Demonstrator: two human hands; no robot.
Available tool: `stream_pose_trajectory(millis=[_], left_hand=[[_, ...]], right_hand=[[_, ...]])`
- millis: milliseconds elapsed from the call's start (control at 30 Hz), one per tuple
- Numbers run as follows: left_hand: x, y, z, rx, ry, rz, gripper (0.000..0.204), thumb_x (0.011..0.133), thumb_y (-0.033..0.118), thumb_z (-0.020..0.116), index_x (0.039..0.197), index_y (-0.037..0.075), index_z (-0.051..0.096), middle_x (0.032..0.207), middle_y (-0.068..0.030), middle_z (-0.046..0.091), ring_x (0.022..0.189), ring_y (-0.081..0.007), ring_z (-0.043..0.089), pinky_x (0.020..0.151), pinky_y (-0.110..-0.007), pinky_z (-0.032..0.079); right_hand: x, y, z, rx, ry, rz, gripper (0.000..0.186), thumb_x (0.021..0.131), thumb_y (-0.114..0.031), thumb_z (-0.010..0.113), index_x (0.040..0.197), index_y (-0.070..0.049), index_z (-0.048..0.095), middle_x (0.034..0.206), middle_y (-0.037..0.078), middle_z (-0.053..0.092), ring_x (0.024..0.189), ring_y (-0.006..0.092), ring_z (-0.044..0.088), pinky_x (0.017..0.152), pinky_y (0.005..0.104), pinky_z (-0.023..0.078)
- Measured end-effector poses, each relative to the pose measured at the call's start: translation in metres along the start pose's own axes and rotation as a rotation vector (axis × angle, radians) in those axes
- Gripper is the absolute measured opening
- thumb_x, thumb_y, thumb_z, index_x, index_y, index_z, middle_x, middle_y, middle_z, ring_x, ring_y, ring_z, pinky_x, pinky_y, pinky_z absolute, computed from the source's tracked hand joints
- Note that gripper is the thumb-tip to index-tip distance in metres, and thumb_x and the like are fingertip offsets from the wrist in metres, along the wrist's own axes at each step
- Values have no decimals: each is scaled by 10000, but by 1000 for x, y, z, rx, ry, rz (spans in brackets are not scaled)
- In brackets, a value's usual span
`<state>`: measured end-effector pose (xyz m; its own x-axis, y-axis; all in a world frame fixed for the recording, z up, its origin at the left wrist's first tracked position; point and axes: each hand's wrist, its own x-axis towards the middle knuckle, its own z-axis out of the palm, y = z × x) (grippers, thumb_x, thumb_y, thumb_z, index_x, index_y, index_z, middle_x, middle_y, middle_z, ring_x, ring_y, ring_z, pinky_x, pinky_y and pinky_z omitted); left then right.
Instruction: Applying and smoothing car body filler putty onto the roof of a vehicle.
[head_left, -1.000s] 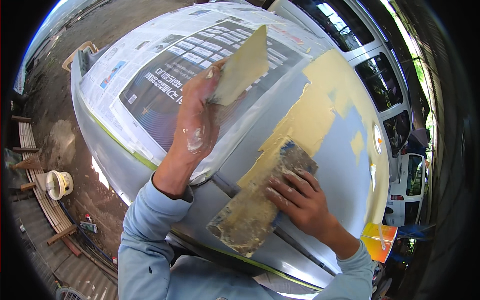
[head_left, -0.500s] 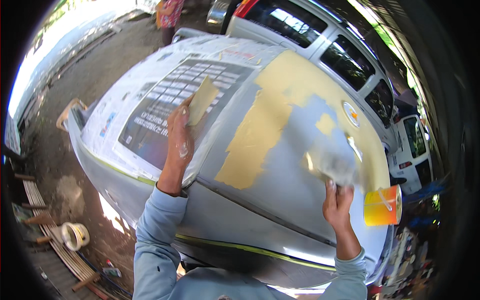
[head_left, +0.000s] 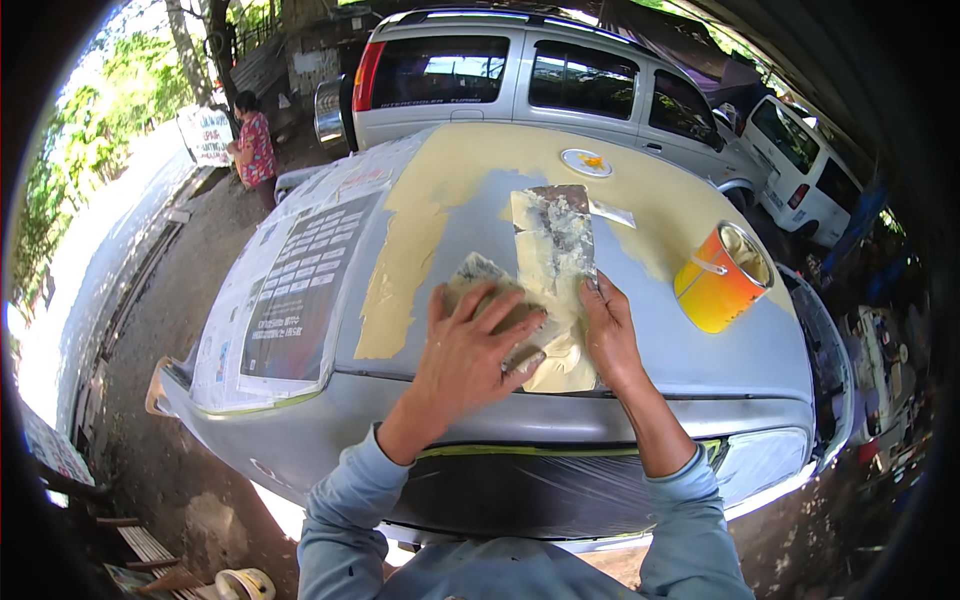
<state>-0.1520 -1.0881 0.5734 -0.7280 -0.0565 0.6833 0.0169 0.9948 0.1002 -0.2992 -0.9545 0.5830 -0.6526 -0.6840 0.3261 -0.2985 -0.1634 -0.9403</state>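
My left hand (head_left: 470,340) grips a putty-smeared spreader (head_left: 478,268), its fingers bent over the blade. The spreader is against or just over a rectangular putty board (head_left: 553,225), coated with pale yellow filler and with bare dark patches near its far end. My right hand (head_left: 612,330) pinches the board's right edge, thumb on top. A thick heap of yellow putty (head_left: 560,365) lies on its near end. Below both hands is a grey car roof (head_left: 650,330), with a broad layer of yellow filler (head_left: 400,270) along its left and far parts.
An orange-yellow can (head_left: 725,280) of filler stands on the roof at right. Beyond the board are a round white lid (head_left: 587,163) with an orange dab and a small white packet (head_left: 612,213). Newspaper masking (head_left: 310,280) covers the left. A silver van (head_left: 580,90) and a person (head_left: 255,145) are behind.
My left hand has moved right with the spreader, and my right hand has brought the board toward it. Both now meet in front of me. The view has turned, raising the far scene.
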Motion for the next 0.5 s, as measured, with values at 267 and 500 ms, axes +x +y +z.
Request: stream_pose_trajectory(millis=[267, 500], left_hand=[[-31, 64, 5, -34, -192, 44, 437, 724, 358, 743, 1139, 244, 666, 1230, -9, 561, 1210, -263, 474, 985, -598, 296], [-33, 64, -28, -247, -223, -84, 506, 696, 243, 741, 1194, 202, 665, 1292, -56, 571, 1257, -316, 465, 1039, -519, 317]], right_hand=[[-17, 32, -27, 181, 176, 185, 300, 1016, -193, 455, 1181, 33, 564, 993, 23, 599, 879, 88, 493, 801, 235, 426], [-8, 10, -49, 495, 305, 89, 365, 1023, -273, 429, 1273, -18, 508, 1107, 90, 623, 923, 194, 628, 789, 321, 535]])
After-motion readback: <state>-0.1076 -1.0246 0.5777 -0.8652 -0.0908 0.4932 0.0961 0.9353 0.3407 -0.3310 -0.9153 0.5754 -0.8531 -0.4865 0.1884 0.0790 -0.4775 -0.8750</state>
